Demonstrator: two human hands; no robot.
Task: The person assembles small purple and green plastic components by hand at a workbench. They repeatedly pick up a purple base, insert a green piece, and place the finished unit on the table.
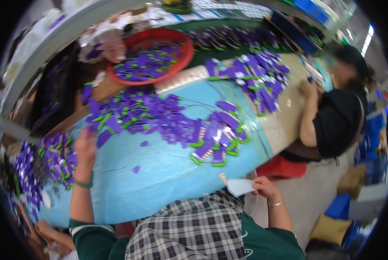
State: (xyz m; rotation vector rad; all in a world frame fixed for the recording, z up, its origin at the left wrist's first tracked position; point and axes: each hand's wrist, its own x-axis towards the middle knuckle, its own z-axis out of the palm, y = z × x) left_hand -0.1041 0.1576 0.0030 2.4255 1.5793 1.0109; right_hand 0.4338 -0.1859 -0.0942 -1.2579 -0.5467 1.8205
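My right hand, near the table's front edge, pinches a white sheet that looks like paper. A small red-and-white striped piece is just left of that sheet. My left hand is raised over the left part of the table, smeared by motion. Its fingers are at the edge of a large heap of flat purple pieces with green ends; whether it holds one I cannot make out. A smaller pile of purple and green pieces with striped strips lies in the middle, right of the heap.
Blue sheeting covers the table. A red basin full of purple pieces stands at the back, beside a long striped strip. More pieces lie back right. A co-worker sits at the right; another person's hands are lower left.
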